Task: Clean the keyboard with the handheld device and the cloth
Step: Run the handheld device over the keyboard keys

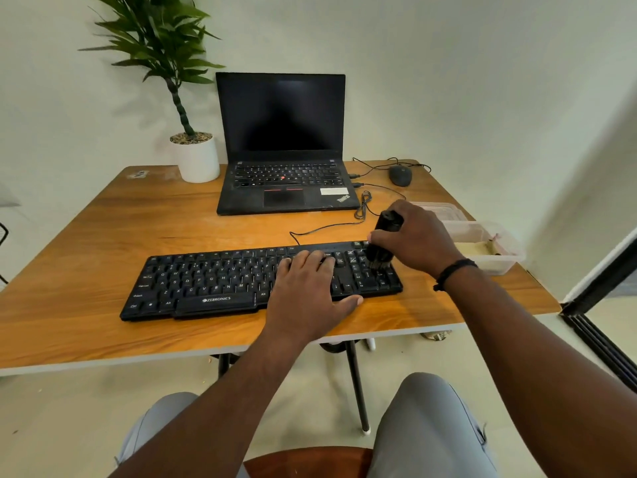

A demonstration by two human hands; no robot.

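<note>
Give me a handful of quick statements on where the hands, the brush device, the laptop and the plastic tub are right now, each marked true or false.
1. The right hand grips the black handheld device, bristles down on the number-pad end of the keyboard. True.
2. The left hand is lifted off the keyboard. False: it rests flat on the keys, right of the middle.
3. The laptop is closed. False: it stands open with a dark screen, behind the keyboard.
4. A clear plastic tub sits at the table's right edge, past the right hand. True.
5. The mouse lies left of the laptop. False: it lies to the right; the potted plant is on the left.
</note>
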